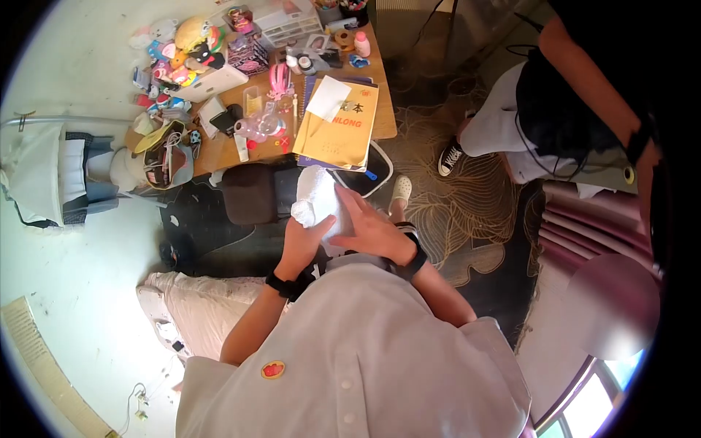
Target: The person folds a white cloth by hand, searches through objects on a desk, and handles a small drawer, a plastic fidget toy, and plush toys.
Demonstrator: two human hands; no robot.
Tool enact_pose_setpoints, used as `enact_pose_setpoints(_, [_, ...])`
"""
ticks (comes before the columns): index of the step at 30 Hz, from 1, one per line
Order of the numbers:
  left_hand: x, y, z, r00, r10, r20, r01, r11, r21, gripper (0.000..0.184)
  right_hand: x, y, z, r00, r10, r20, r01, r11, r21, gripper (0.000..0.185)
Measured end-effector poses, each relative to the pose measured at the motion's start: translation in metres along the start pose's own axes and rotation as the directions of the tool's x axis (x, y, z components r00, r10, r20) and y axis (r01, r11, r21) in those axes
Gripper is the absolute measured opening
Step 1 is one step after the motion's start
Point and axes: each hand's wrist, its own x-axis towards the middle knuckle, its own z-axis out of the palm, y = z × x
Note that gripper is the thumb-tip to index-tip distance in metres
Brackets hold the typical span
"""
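Bunched white cloth (pixel 319 191), grasped in left hand (pixel 301 242), with right hand (pixel 381 233) spread open against its side. Beyond the grip: cluttered wooden desk (pixel 385 117), yellow notebook (pixel 347 142) on top. Left: brown padded seat (pixel 248 193). Right: line-patterned carpet (pixel 445 212).

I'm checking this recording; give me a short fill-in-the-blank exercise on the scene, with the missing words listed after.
1. The left hand and right hand are both on a bundle whose colour is ____.
2. The person's two wristbands are ____ in colour.
3. On the desk, a sheet of paper lies ____ (over or under) the yellow book.
4. In the picture, the purple curtain hangs on the ____ side.

Missing words: white; black; over; right.
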Motion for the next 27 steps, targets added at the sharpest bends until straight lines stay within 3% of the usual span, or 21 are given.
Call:
enact_pose_setpoints(5, [0.023, 0.028, 0.074, 0.991, -0.129, 0.019, 0.13, 0.99, -0.058, 0.046, 0.008, 0.039, -0.077, 0.995, -0.036, 0.094, 0.031, 0.999, 0.045, 0.119])
enact_pose_setpoints(8, [0.039, 0.057, 0.104, 0.983, -0.171, 0.065, 0.173, 0.985, -0.023, 0.045, 0.023, 0.042, -0.115, 0.983, 0.042, 0.178, -0.064, 0.99, 0.123, 0.121])
enact_pose_setpoints(12, [0.052, 0.07, 0.114, 0.987, -0.119, 0.112, 0.111, 0.991, 0.077, 0.044, 0.042, 0.037, -0.141, 0.986, 0.082, 0.146, -0.125, 0.939, 0.32, 0.108])
enact_pose_setpoints(15, [0.061, 0.063, 0.107, 0.992, -0.035, 0.119, 0.02, 0.992, 0.127, 0.045, 0.048, 0.049, -0.141, 0.972, 0.174, 0.16, -0.216, 0.932, 0.292, 0.099])
enact_pose_setpoints(18, [0.07, 0.073, 0.097, 0.977, -0.159, 0.142, 0.109, 0.945, 0.31, 0.046, 0.056, 0.053, -0.145, 0.972, 0.186, 0.147, -0.204, 0.971, 0.122, 0.093])
enact_pose_setpoints(21, [0.078, 0.081, 0.092, 0.986, -0.13, 0.101, 0.09, 0.94, 0.329, 0.051, 0.065, 0.051, -0.152, 0.978, 0.184, 0.095, -0.19, 0.98, 0.054, 0.092])
enact_pose_setpoints(24, [0.083, 0.072, 0.093, 0.998, 0.056, -0.014, -0.049, 0.952, 0.301, 0.068, 0.075, 0.052, -0.157, 0.976, 0.187, 0.116, -0.194, 0.979, 0.058, 0.093])
enact_pose_setpoints(27, [0.099, 0.061, 0.093, 0.936, 0.349, 0.048, -0.347, 0.889, 0.298, 0.076, 0.09, 0.035, -0.165, 0.921, 0.258, 0.292, -0.258, 0.965, -0.038, 0.094])
